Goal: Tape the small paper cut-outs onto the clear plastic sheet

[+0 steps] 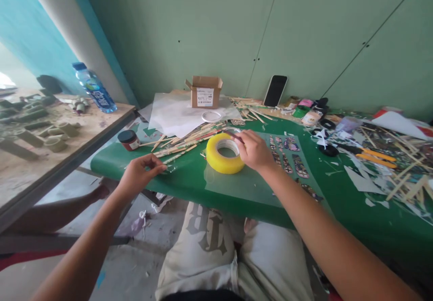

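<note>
A fat yellow roll of clear tape (225,153) lies flat on the green table (189,181). My right hand (254,150) rests against the roll's right side, fingers closed on a thin dark stick or tool whose tip points left over the roll. My left hand (138,175) is at the table's near left edge, fingers pinched on the end of a clear strip of tape (171,168) stretched toward the roll. A heap of wooden sticks (184,141) lies just behind both hands.
A small dark-lidded jar (129,139), a cardboard box (204,91) on white paper, a leaning phone (275,90), printed stickers (291,157), orange-handled cutters (367,152) and paper scraps crowd the table. A water bottle (94,88) stands on the left bench. My knees are under the table.
</note>
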`<state>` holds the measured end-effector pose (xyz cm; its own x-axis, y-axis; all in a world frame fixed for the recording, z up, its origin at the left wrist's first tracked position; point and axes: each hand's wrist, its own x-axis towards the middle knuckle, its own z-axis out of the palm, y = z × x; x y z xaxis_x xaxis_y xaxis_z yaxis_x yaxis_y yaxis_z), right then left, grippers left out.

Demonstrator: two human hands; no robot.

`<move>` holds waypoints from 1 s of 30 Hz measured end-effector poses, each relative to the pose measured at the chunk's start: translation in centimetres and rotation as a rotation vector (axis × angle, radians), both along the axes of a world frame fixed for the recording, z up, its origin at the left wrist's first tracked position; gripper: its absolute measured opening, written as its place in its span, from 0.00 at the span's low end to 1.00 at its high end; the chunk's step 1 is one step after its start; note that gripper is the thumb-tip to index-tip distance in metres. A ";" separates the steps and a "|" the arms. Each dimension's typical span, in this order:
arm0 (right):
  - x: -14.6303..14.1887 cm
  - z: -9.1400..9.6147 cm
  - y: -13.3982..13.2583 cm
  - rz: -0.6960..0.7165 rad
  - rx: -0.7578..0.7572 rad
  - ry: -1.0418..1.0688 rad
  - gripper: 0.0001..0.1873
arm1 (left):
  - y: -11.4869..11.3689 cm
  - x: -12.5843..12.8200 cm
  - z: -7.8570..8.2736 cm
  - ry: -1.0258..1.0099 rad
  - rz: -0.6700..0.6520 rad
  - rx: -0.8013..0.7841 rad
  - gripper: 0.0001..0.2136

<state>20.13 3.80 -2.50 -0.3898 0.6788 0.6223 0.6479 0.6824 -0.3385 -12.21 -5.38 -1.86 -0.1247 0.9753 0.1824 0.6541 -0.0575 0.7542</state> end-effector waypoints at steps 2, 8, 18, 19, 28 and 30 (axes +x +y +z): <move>-1.6 0.9 -2.8 -0.135 -0.010 0.100 0.17 | -0.8 0.5 -0.2 0.036 0.001 0.012 0.14; -7.3 0.3 -10.9 -0.259 -0.499 -0.169 0.15 | -1.3 0.3 -0.5 0.149 0.046 0.013 0.15; -9.4 -0.7 -10.0 -0.458 -0.581 -0.398 0.14 | -2.2 0.9 -0.5 0.128 0.096 -0.039 0.18; -9.5 -0.7 -9.9 -0.462 -0.579 -0.401 0.14 | -2.3 1.0 -0.5 0.113 0.096 -0.045 0.18; -10.8 -1.2 -9.7 -0.505 -0.549 -0.375 0.16 | -2.8 1.2 -1.0 0.088 0.086 -0.059 0.17; -11.1 -1.2 -9.6 -0.512 -0.540 -0.374 0.16 | -2.9 1.3 -1.0 0.086 0.088 -0.062 0.18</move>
<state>9.02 -5.84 -3.70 -0.0677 0.9964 0.0506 0.9689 0.0778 -0.2351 -10.88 -8.24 -2.89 -0.1971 0.9709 0.1360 0.7167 0.0480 0.6957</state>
